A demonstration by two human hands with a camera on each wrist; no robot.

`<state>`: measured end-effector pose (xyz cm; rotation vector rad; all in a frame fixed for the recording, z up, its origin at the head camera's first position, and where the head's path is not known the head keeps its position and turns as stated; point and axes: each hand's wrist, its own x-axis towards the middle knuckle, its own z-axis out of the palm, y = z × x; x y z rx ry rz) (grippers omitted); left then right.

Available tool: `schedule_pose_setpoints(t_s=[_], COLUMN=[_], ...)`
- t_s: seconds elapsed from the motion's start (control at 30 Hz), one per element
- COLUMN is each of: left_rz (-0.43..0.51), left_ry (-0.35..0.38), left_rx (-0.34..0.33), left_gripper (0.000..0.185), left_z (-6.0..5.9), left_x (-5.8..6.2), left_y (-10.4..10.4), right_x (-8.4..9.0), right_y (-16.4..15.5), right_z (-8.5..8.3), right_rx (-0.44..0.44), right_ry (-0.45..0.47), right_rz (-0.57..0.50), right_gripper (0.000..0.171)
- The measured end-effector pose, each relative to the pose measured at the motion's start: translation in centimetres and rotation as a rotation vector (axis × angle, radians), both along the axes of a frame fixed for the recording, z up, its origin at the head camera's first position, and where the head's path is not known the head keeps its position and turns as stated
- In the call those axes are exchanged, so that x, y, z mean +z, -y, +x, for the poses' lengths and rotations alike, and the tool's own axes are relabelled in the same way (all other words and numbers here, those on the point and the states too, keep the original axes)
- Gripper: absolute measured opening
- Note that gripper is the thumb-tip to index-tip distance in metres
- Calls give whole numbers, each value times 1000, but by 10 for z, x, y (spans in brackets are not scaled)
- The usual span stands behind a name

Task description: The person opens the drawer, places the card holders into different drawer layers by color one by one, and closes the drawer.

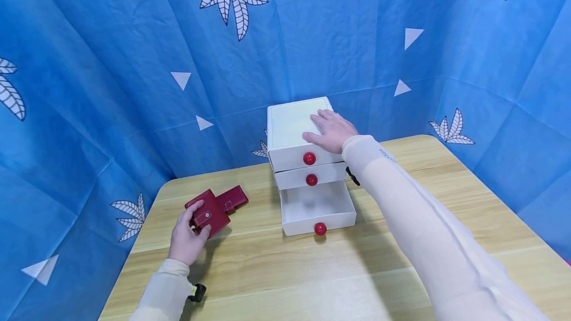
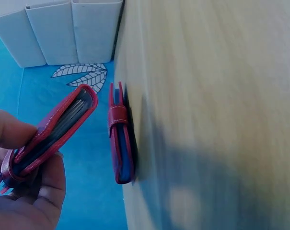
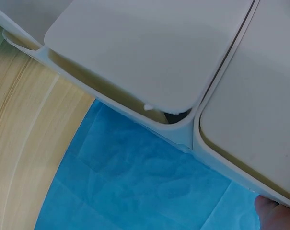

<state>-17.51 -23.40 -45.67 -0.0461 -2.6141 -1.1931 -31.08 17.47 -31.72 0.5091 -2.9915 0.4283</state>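
Note:
In my left hand (image 1: 189, 239) I grip a dark red card holder (image 1: 211, 213), thumb on one side and fingers on the other. Its snap strap faces up in the head view, and the left wrist view shows clear sleeves between its covers (image 2: 63, 127). A second red card holder (image 1: 233, 199) lies strapped closed on the table just beyond. My right hand (image 1: 332, 130) rests with spread fingers on top of a white three-drawer box (image 1: 292, 125) with red knobs. The bottom drawer (image 1: 316, 199) is pulled out; the two above it are nearly flush.
The light wooden table (image 1: 276, 281) runs back to a blue curtain (image 1: 312, 38) with leaf prints behind and at both sides. A black strap end (image 1: 352, 176) shows by the box's right side, under my right wrist.

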Motion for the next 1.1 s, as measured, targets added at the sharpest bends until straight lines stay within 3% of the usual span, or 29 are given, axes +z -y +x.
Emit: schedule_pose_setpoints(t_s=[0.47,0.87,1.1], left_rz=[72,78,116], left_ry=[-87,-160,-164], left_rx=[-4,-21,-79], left_gripper=[66,68,68], left_z=[-2,1,4], left_x=[16,38,47], left_y=[-3,-14,-30], right_x=[1,1,0], right_y=[2,0,0], right_z=[1,1,1], right_rx=[0,-6,-9], right_ry=[10,13,20], right_rz=[0,3,1], right_gripper=[82,81,81])
